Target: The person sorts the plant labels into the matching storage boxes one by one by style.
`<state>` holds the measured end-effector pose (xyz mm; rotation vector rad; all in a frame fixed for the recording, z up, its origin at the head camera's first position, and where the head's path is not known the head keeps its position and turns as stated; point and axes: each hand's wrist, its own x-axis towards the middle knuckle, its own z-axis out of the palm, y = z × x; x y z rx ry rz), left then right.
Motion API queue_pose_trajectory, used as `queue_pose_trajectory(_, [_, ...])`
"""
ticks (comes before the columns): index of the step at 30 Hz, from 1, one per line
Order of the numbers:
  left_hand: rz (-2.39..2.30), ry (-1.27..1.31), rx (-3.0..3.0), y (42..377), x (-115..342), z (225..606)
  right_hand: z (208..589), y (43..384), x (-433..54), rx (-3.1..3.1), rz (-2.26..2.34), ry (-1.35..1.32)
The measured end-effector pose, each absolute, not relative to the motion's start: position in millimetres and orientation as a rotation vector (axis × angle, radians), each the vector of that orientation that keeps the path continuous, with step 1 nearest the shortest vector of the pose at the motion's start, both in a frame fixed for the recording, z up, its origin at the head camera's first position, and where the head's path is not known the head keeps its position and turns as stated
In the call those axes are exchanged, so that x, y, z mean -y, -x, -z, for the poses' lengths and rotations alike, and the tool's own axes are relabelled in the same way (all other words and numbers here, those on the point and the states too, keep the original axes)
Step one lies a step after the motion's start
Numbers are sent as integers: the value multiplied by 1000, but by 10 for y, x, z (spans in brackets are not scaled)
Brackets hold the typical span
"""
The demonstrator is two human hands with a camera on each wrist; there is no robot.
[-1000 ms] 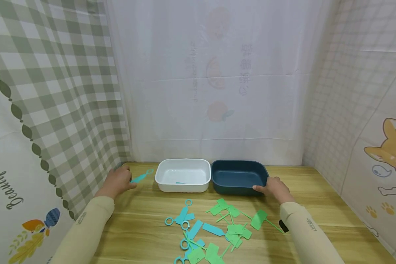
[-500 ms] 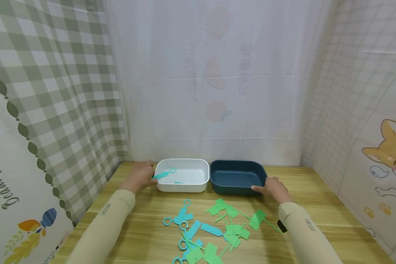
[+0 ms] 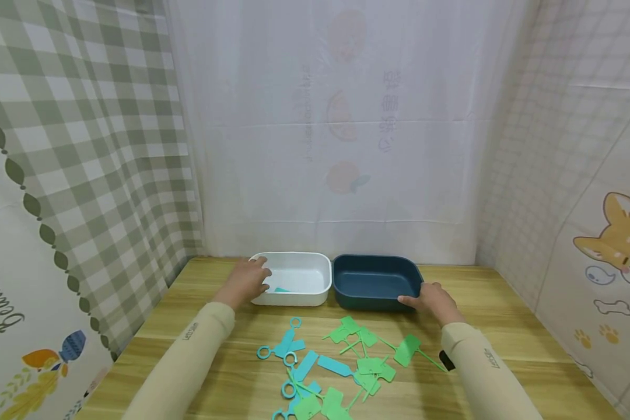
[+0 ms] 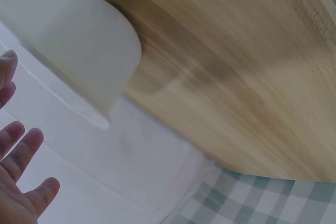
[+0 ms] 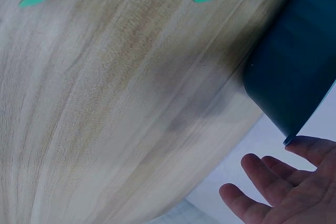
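A person's left hand point(image 3: 248, 280), center of the frame and slightly left, reaches over the left end of a white bin point(image 3: 291, 300), fingers spread wide and holding nothing; it hides part of that rim. A blue piece point(image 3: 281, 290) shows inside, near the front wall. Just right of it stands a dark blue bin point(image 3: 373, 303). The right hand point(image 3: 436, 300) is at its front right corner, fingers loosely apart, a fingertip touching the rim.

Lower center, in front of both bins, blue tags with rings point(image 3: 304, 366) and green tags with stems point(image 3: 368, 366) lie scattered on the wooden worktop point(image 3: 236, 373), several overlapping. The rightmost green stem points toward the right sleeve point(image 3: 483, 356). A checked cloth point(image 3: 110, 116) hangs at left, a white curtain point(image 3: 273, 175) behind, and a dog-print cloth point(image 3: 625, 233) at right.
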<state>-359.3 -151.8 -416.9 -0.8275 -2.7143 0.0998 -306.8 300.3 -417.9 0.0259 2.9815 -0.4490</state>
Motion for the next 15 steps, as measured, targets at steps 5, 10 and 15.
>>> queue_pose_trajectory(5, [-64,807,2780,3564,1494,4186,4180,3072,-3008,-2982,448,-23])
queue_pose_trajectory(10, [-64,798,2804,3538,1495,4202,4186,3072,-3006,-2978,452,-31])
queue_pose_trajectory(15, [-58,843,2787,3512,1476,4242,4189,3071,-3004,-2978,460,-35])
